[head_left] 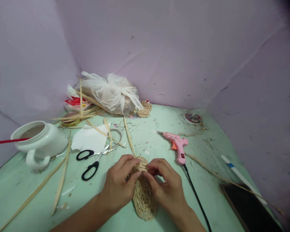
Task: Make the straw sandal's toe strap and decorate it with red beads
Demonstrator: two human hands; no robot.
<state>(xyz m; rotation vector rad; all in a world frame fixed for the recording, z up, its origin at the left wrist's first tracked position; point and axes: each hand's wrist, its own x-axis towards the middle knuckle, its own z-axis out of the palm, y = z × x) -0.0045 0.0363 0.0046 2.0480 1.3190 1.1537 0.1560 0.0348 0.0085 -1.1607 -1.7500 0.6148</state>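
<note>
A small slipper woven from straw cord (145, 199) lies lengthwise in front of me, its coiled oval sole toward me and a strap across its far part. My left hand (122, 180) grips the strap's left side between thumb and fingers. On the other side, my right hand (165, 180) pinches the strap's right end with thumb and forefinger. Both thumbs nearly meet over the strap. Part of the slipper's far end is hidden by my fingers. Right of my hands lies a pink glue gun (177, 143), nozzle pointing away to the left.
Black-handled scissors (96, 159), white paper (89, 138) and a tape roll (120, 133) lie left. A white pot (55, 140) stands farther left. Behind are a plastic bag (111, 93) and finished-looking small slippers (144, 111). Right are a bead dish (192, 118) and a dark phone-like slab (248, 209).
</note>
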